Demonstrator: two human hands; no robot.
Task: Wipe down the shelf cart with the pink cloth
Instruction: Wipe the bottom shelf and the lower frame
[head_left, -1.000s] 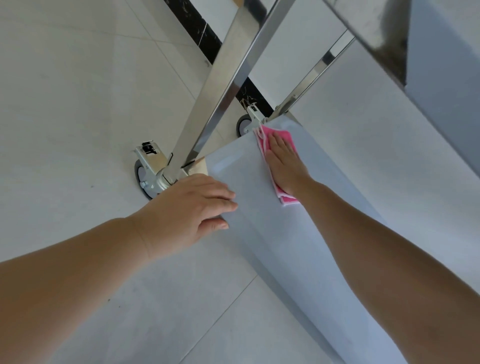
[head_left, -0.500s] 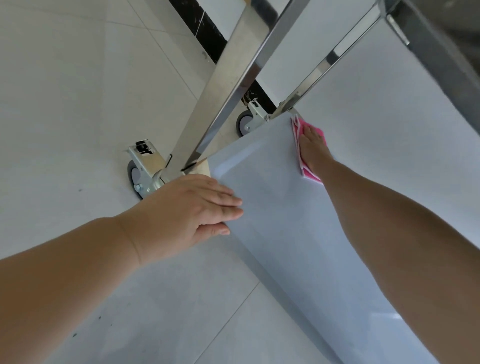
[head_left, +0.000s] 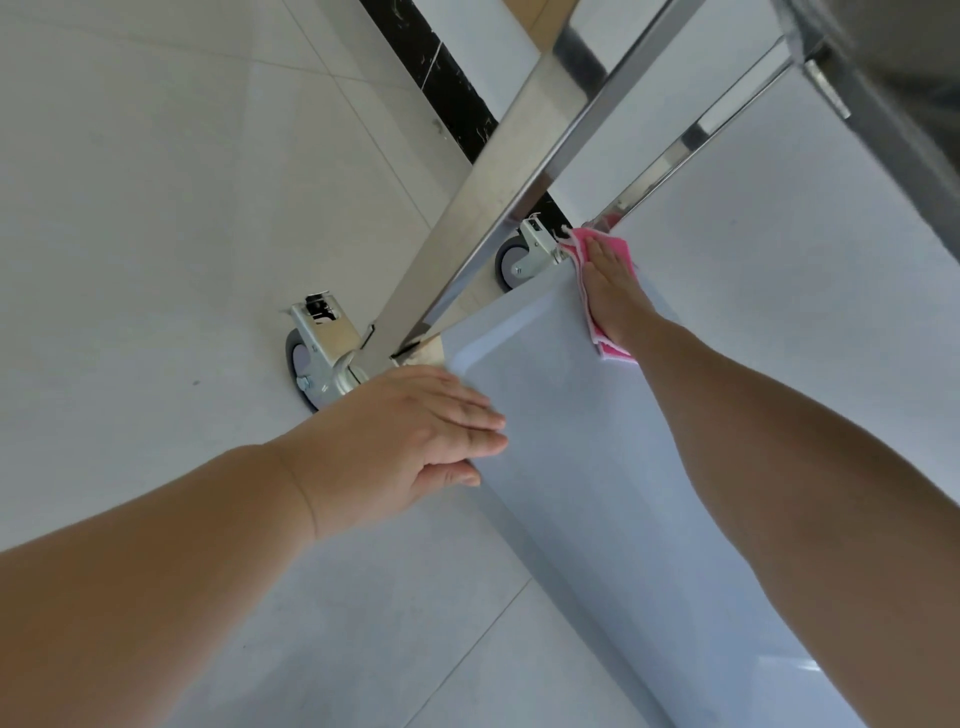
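I look down at the bottom shelf (head_left: 561, 467) of a steel shelf cart, a pale blue-grey tray with a raised rim. My right hand (head_left: 610, 291) lies flat with straight fingers on the pink cloth (head_left: 615, 353), pressing it against the shelf's far right corner beside a thin steel post (head_left: 691, 140). My left hand (head_left: 415, 431) rests flat on the shelf's near left rim, fingers straight. A wide steel post (head_left: 498, 208) rises from the near corner.
Two grey caster wheels with metal brackets sit under the cart's corners, one caster (head_left: 311, 364) by my left hand and another caster (head_left: 519, 260) near the cloth. White floor tiles (head_left: 182, 208) surround the cart. A black strip (head_left: 441, 78) runs along the wall base. An upper shelf edge (head_left: 893, 114) overhangs at top right.
My right hand slid the pink cloth across the shelf toward the far right corner. My left hand stayed on the near rim.
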